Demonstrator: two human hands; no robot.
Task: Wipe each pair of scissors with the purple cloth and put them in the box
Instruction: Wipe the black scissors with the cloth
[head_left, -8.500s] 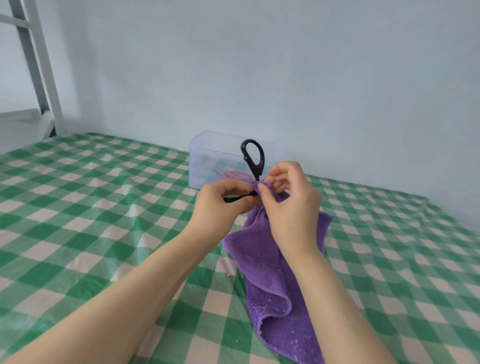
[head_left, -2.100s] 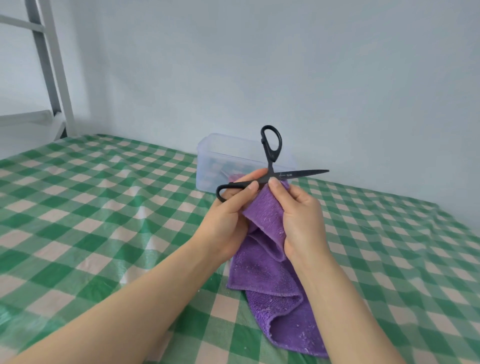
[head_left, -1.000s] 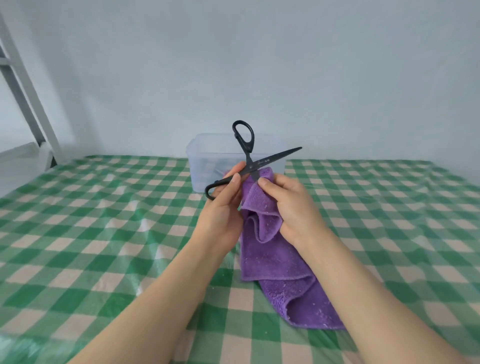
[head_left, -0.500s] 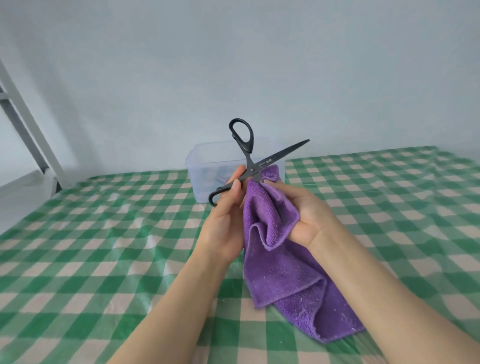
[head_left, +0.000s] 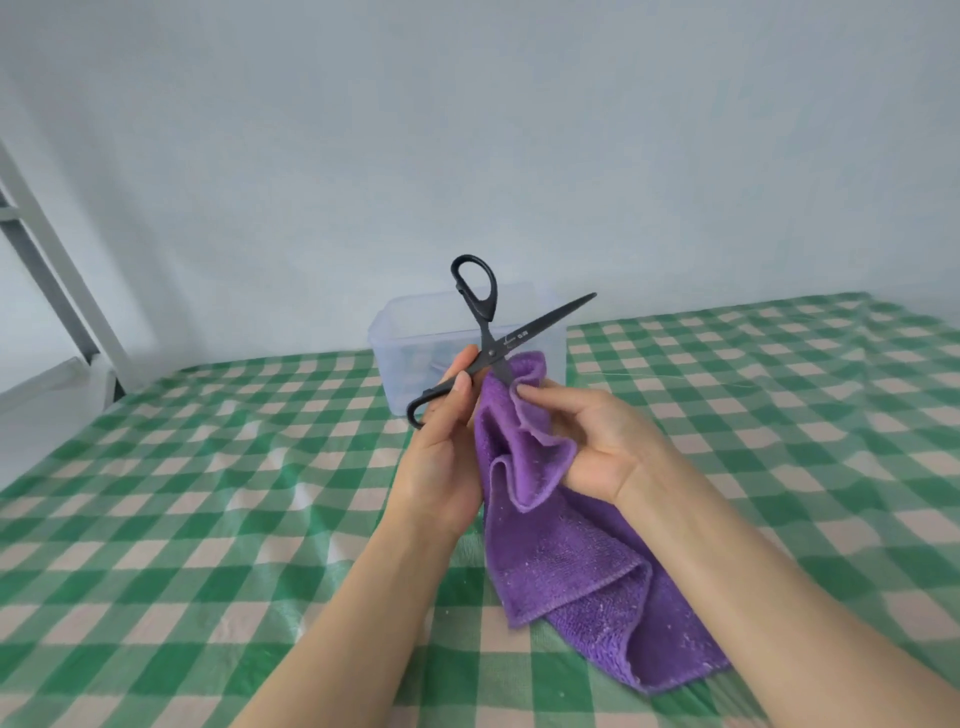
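Head view: the left hand grips the black scissors by the lower handle, thumb laid along its shank and fingers curled behind. That handle's loop shows only in part at the hand's left edge. The scissors are spread wide in an X: one loop stands up, one blade points right and far, and the other blade runs down into the purple cloth. The right hand, palm turned up, pinches a fold of cloth about this lower blade, which is hidden below the pivot. Both forearms rise from the near edge, hands held above the green checked tablecloth. The cloth's tail hangs down and lies crumpled on it, near right. A clear plastic box stands far, by the wall; hands and scissors cover its middle and its contents are a blur.
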